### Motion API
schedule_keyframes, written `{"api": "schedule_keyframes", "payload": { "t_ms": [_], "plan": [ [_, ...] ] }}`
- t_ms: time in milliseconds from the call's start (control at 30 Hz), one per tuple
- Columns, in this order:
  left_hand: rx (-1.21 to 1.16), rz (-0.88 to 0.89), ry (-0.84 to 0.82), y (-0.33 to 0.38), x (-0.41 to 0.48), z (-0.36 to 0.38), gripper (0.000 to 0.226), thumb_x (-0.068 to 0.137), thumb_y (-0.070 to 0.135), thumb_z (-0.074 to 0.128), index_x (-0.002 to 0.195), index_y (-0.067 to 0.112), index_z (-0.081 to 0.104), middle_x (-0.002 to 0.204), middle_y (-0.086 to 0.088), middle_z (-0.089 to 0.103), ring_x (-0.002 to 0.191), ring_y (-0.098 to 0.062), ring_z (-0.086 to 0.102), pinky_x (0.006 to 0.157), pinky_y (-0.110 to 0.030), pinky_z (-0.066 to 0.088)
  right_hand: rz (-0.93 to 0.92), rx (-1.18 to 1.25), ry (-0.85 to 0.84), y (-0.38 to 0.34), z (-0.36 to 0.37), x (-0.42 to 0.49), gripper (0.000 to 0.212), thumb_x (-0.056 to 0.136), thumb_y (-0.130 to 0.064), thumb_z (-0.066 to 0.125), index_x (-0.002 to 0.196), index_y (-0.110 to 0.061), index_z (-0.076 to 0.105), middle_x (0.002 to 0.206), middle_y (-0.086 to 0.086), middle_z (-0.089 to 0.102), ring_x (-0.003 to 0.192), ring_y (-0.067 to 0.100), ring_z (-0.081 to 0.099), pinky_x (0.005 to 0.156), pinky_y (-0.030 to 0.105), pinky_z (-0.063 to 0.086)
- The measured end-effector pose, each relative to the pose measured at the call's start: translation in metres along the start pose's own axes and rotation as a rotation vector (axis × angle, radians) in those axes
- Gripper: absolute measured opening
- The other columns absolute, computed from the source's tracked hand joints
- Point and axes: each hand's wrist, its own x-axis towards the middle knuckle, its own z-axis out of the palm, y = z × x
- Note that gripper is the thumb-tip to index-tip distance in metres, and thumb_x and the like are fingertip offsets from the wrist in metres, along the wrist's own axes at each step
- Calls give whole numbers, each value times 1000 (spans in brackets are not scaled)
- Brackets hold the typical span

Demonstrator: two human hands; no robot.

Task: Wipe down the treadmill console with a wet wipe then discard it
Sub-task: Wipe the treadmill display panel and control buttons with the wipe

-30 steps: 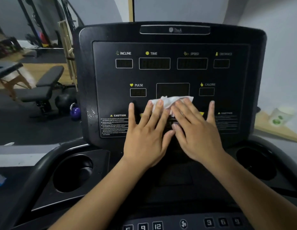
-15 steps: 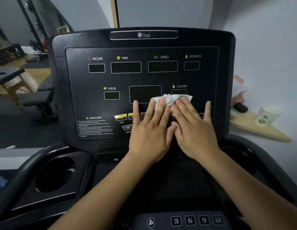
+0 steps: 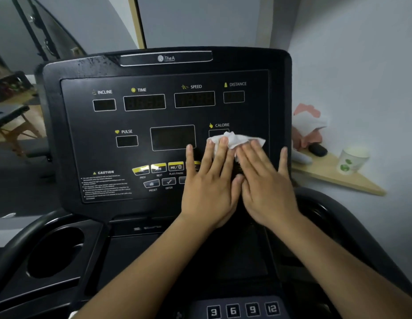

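The black treadmill console (image 3: 90,139) fills the middle of the head view, with dark displays marked INCLINE, TIME, SPEED, DISTANCE, PULSE and CALORIE. A crumpled white wet wipe (image 3: 237,139) lies on the panel's right part, just under the CALORIE label. My left hand (image 3: 210,180) and my right hand (image 3: 264,183) lie side by side with straight fingers pressing the wipe flat against the panel. Most of the wipe is hidden under my fingers.
Yellow and grey buttons (image 3: 159,168) sit left of my hands. A round cup holder (image 3: 55,252) is at lower left, number keys (image 3: 243,310) at the bottom. On the right, a wooden corner shelf (image 3: 352,183) carries a paper cup (image 3: 352,161) and a wipe packet (image 3: 309,125).
Both hands have slid the wipe to the right across the lower console, from the middle to under CALORIE. The buttons and left caution text are now uncovered. The view has turned right.
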Motion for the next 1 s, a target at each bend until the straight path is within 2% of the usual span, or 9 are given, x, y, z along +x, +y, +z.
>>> {"api": "schedule_keyframes", "payload": {
  "t_ms": [133,233,300,467,567,667,800,900,1000],
  "plan": [
    [9,102,4,-14,-1,-4,60,91,34,31,145,11,44,160,-9,26,148,-29,22,115,-67,1,-101,-8,-48,4,9,-35,60,96,-36,31,151,-14,33,160,0,27,149,12,14,115,67,7],
    [24,90,-29,1,-13,-1,65,89,36,34,147,8,42,160,-12,26,148,-31,23,118,-62,3,-192,-69,-9,30,-9,-6,53,98,-36,32,142,-14,48,149,1,46,143,13,33,113,70,8],
    [20,82,-71,17,-23,5,67,91,38,35,149,6,36,160,-13,25,148,-32,23,120,-58,5,-222,-112,1,43,-22,16,51,98,-35,32,139,-12,53,145,2,51,140,14,39,114,68,8],
    [55,110,2,9,19,-8,61,95,37,29,148,7,39,157,-11,32,145,-29,31,118,-62,5,-66,-47,7,33,-10,-1,57,99,-38,29,150,-11,35,158,3,32,148,14,20,118,61,8],
    [22,131,27,4,30,-9,58,96,34,31,146,6,42,157,-13,33,145,-32,30,118,-62,7,-54,-30,-20,29,-2,-23,59,100,-39,29,151,-11,31,160,3,26,150,14,13,119,58,8],
    [-3,145,-37,22,-6,7,62,97,39,32,149,6,37,158,-14,29,147,-33,26,119,-59,10,-131,-60,-27,49,-7,-26,55,99,-39,32,147,-12,40,156,4,36,148,14,21,118,60,12],
    [10,172,-66,35,-26,16,66,96,42,37,151,6,33,157,-12,32,145,-30,32,118,-58,12,-248,-158,-49,78,-19,-10,52,98,-34,35,141,-10,50,148,6,48,141,18,38,116,63,14],
    [69,141,0,33,13,3,65,99,44,31,152,7,30,158,-9,32,144,-27,33,118,-61,7,-118,-96,14,78,-23,4,54,97,-34,35,144,-8,44,151,8,43,144,20,32,117,61,14],
    [67,135,31,31,42,-6,60,100,41,29,150,9,36,157,-7,34,144,-27,34,117,-63,7,5,46,42,61,-10,-16,58,98,-33,34,150,-8,34,157,7,32,148,19,22,120,57,11]
  ]
}}
